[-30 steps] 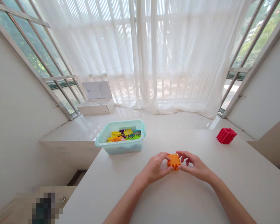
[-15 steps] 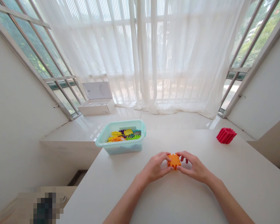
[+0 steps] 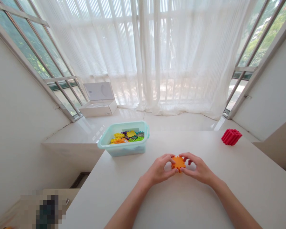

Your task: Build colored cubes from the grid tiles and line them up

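Note:
Between my two hands is a small stack of orange toothed, gear-like building pieces (image 3: 178,162), at the middle of the white table. My left hand (image 3: 160,169) grips its left side with thumb and fingers. On the opposite side, the thumb and fingers of my right hand (image 3: 197,168) close round the edge. How many pieces are in the stack I cannot tell. Off to the right stands a red stack of similar toothed pieces (image 3: 231,137), apart from both hands.
A light teal plastic bin (image 3: 126,150) with yellow, orange, green and purple pieces stands at the table's left edge. Behind it, an open white box (image 3: 98,109) rests on the sill below a sheer curtain (image 3: 181,63). The white table (image 3: 176,203) extends toward me.
Both hands stay on the orange stack, with only a slight shift of the fingers. The whole view has moved a little.

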`<state>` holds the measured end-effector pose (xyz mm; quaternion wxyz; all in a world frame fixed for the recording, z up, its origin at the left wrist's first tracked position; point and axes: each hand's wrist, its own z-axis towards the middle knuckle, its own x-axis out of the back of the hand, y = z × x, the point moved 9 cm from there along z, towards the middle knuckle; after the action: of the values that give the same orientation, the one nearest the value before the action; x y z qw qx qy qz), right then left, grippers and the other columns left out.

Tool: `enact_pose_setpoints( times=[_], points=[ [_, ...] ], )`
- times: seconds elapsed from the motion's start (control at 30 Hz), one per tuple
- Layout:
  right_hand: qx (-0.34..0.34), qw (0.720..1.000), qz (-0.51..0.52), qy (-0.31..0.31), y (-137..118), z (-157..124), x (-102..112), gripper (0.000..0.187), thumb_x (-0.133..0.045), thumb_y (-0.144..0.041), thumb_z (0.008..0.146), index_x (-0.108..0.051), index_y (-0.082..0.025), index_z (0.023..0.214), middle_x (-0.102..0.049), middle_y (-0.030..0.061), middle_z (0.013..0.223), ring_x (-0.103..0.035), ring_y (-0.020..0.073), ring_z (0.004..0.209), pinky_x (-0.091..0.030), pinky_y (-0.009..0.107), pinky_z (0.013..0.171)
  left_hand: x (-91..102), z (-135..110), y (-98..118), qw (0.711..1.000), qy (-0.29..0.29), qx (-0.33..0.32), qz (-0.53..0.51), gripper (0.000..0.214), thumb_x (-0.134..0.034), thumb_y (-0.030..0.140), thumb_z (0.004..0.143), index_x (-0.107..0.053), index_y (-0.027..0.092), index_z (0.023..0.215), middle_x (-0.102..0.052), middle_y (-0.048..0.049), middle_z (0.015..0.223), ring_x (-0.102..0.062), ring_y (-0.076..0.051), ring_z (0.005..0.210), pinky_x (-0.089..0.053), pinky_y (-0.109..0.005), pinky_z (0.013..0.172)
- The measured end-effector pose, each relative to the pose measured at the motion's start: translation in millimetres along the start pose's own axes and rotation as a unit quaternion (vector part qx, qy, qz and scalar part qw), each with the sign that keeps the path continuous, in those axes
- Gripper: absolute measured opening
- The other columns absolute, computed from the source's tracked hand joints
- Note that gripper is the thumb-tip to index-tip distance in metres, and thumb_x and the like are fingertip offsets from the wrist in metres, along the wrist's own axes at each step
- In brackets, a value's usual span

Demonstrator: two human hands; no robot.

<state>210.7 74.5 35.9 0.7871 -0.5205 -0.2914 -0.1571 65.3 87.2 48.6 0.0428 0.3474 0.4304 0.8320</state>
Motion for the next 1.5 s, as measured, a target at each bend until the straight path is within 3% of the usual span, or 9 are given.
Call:
enact_pose_setpoints(
  times=[0.23, 0.8, 1.2, 1.5],
  points=[
    [-0.005, 1.0, -0.003, 0.005, 3, 1, 0, 0.041, -0.069, -0.03, 0.08, -0.058, -0.026, 0.119, -0.07, 0.0052, 0.108, -0.064, 0.0219, 0.089, -0.055, 0.036, 0.074, -0.9, 2, 1, 1.0, -0.001, -0.007, -0.01, 0.02, -0.067, 0.026, 0.084, -0.062, 0.022, 0.102, -0.066, -0.0076, 0.117, -0.062, -0.019, 0.109, -0.048, -0.032, 0.097],
    [0.002, 1.0, 0.012, -0.001, 6, 1, 0, 0.047, -0.07, -0.03, 0.077, -0.059, -0.027, 0.123, -0.071, 0.0054, 0.113, -0.067, 0.0237, 0.096, -0.057, 0.039, 0.079, -4.5, -1, -10, 1.0, -0.003, -0.003, 0.008, 0.021, -0.072, 0.023, 0.078, -0.061, 0.021, 0.096, -0.064, -0.0074, 0.118, -0.065, -0.018, 0.1, -0.049, -0.031, 0.093],
    [-0.021, 1.0, 0.022, 0.008, 10, 0, 0, 0.044, -0.07, -0.031, 0.078, -0.06, -0.026, 0.121, -0.071, 0.0061, 0.112, -0.066, 0.0241, 0.095, -0.057, 0.041, 0.081, -3.9, -2, -9, 1.0, 0.009, -0.009, 0.002, 0.02, -0.07, 0.026, 0.081, -0.062, 0.021, 0.098, -0.06, -0.0113, 0.126, -0.062, -0.021, 0.113, -0.048, -0.035, 0.099],
    [-0.007, 0.999, 0.035, 0.011, 4, 1, 0, 0.044, -0.071, -0.029, 0.077, -0.059, -0.028, 0.119, -0.068, 0.0055, 0.115, -0.066, 0.0247, 0.098, -0.057, 0.038, 0.078, -1.2, 1, -4, 1.0, 0.016, -0.012, -0.021, 0.018, -0.069, 0.025, 0.08, -0.061, 0.021, 0.095, -0.066, -0.0093, 0.115, -0.062, -0.022, 0.111, -0.05, -0.034, 0.095]
  ],
)
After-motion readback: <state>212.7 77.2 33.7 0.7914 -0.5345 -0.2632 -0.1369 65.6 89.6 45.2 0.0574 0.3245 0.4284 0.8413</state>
